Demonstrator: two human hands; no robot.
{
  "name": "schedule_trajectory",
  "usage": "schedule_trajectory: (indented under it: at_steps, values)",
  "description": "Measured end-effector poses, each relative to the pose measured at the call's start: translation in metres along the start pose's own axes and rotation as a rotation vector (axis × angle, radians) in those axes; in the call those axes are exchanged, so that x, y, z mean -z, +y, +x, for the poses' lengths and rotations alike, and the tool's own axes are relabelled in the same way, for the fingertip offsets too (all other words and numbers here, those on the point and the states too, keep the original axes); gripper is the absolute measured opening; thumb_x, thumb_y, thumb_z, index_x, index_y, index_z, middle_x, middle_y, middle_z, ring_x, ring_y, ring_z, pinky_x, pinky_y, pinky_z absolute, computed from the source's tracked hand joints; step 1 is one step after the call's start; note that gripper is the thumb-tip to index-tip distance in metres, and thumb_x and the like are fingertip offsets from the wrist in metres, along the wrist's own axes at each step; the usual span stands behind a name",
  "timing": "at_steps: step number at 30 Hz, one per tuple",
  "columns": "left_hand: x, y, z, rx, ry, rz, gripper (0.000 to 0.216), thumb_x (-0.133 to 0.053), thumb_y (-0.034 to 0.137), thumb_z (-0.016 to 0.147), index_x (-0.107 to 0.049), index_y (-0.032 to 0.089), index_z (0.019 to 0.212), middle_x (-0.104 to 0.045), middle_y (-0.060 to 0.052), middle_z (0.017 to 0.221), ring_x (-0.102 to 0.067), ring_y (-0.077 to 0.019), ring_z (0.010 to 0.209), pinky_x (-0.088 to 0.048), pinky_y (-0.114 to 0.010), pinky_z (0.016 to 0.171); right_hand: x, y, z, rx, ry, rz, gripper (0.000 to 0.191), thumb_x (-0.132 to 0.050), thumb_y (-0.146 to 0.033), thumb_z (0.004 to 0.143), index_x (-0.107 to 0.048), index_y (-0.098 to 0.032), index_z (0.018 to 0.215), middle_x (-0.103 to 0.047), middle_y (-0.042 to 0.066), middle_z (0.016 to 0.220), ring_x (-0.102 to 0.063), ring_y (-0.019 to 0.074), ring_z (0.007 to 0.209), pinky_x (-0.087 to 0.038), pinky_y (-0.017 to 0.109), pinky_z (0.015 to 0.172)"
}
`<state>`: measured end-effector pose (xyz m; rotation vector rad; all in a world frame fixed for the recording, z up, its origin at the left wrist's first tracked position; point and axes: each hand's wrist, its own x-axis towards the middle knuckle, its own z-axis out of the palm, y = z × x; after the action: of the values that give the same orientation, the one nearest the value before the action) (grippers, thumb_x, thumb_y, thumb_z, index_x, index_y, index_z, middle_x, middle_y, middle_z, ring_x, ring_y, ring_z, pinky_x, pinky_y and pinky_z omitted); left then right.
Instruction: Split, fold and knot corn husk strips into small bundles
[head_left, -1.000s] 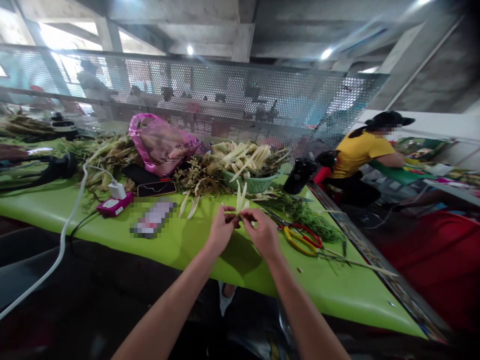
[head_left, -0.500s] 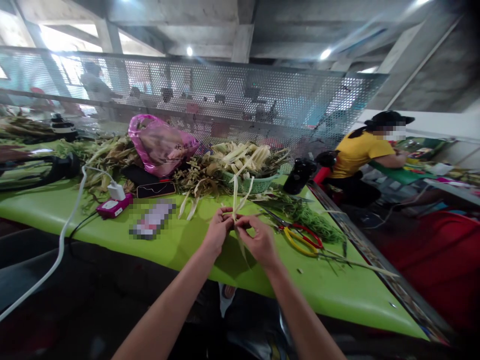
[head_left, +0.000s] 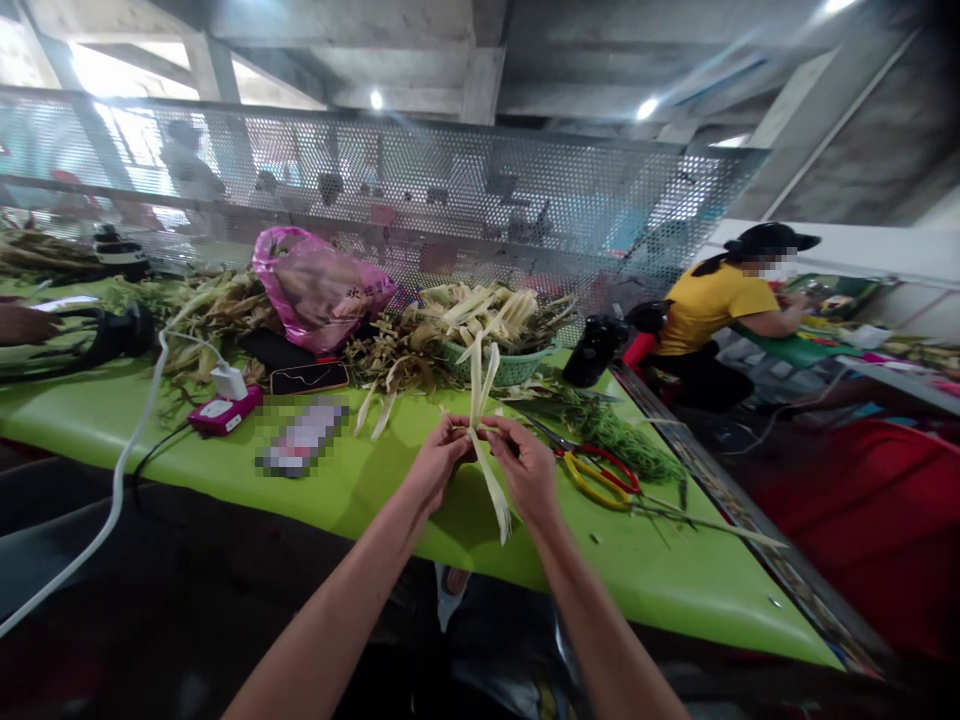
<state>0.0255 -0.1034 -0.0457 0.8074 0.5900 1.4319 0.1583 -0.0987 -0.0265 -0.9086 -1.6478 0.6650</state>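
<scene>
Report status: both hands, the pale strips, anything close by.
Left hand and right hand pinching pale strips. Two ends pointing up, one length hanging below. Yellow-handled tool on table, right of right hand; green basket beyond.

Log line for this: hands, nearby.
left hand: pinching pale strips | right hand: fingertips at same strips | right: red and yellow tool handles on green table | beyond: green basket
</scene>
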Motion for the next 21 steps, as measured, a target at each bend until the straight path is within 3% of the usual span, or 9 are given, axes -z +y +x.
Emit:
schedule_trajectory:
  at_steps: [3,7,11,17,21]
  values:
    - [0.0007,-0.0014,0.0008,0.011,0.025,0.019,0.028,-0.072,0.021,0.067,-0.057,0.018,0.089,-0.063,0.000,0.081,-0.056,-0.0096,0.071,-0.042,-0.021,0.068,0.0001,-0.0011,0.0001,0.048,0.000,-0.079,0.022,-0.057,-0.033,0.087,-0.068,-0.023,0.104,-0.069,0.005,0.097,-0.064,0.0220,0.086,-0.048,0.034,0.078]
    - [0.0001,-0.0024,0.0021,0.009,0.021,0.084,0.031,-0.076,0.026,0.065,-0.057,0.018,0.088,-0.061,0.001,0.079,-0.055,-0.0096,0.072,-0.043,-0.022,0.069,0.0005,-0.0028,0.0008,0.013,0.031,-0.121,0.029,-0.058,-0.033,0.086,-0.064,-0.022,0.112,-0.063,0.001,0.072,-0.056,0.0175,0.064,-0.044,0.030,0.063]
    - [-0.0027,-0.0033,0.0026,-0.006,-0.003,0.187,0.030,-0.077,0.031,0.064,-0.059,0.017,0.083,-0.060,0.000,0.080,-0.054,-0.0108,0.074,-0.043,-0.024,0.071,0.0012,-0.0014,0.0020,-0.054,0.068,-0.040,0.034,-0.060,-0.034,0.084,-0.060,-0.022,0.116,-0.056,-0.003,0.064,-0.052,0.0156,0.059,-0.042,0.028,0.059]
    - [-0.0061,-0.0041,0.0017,-0.037,-0.062,0.242,0.030,-0.076,0.034,0.067,-0.063,0.017,0.088,-0.061,-0.001,0.083,-0.054,-0.0123,0.077,-0.042,-0.022,0.068,0.0006,-0.0020,0.0022,-0.143,0.039,0.186,0.015,-0.065,-0.033,0.079,-0.065,-0.020,0.087,-0.063,0.000,0.073,-0.058,0.0152,0.067,-0.048,0.028,0.063]
    - [-0.0055,-0.0034,0.0012,-0.035,-0.023,0.135,0.025,-0.070,0.037,0.073,-0.060,0.017,0.084,-0.057,0.001,0.073,-0.050,-0.0094,0.065,-0.039,-0.021,0.061,0.0004,-0.0051,0.0020,-0.172,0.054,0.243,0.016,-0.066,-0.034,0.077,-0.064,-0.020,0.083,-0.063,0.001,0.072,-0.058,0.0162,0.064,-0.048,0.030,0.060]
